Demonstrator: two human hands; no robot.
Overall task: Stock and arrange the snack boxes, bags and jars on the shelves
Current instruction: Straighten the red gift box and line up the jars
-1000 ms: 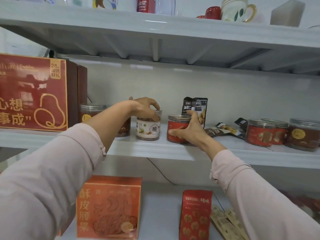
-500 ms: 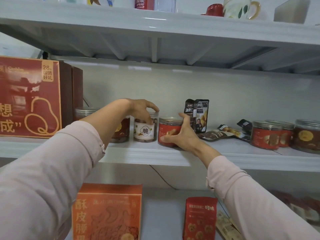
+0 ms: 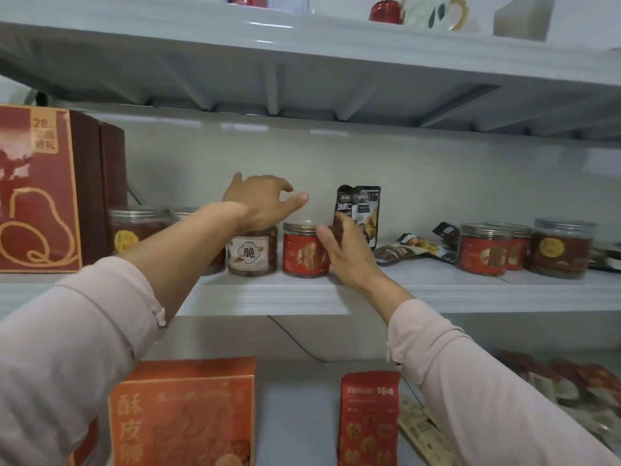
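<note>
The clear round plastic jar with a red label and metal-rimmed lid (image 3: 302, 251) stands upright near the front of the white middle shelf (image 3: 470, 294). It is just beside a clear round jar with a white label (image 3: 251, 253) on its left. The right hand (image 3: 347, 252) grips the red-labelled jar, thumb across the front and fingers curled round its right side. The left hand (image 3: 265, 200) is above the white-labelled jar with its fingers loose and spread, closed on nothing. Half a second ago those fingers clasped that lid, and a second ago the two jars stood clearly apart. Seven jars show on this shelf: two at the left behind the forearm, these two, and three at the right (image 3: 484, 249). One black pouch (image 3: 360, 210) stands upright behind the right hand. One dark red carton (image 3: 37, 193) stands at far left.
</note>
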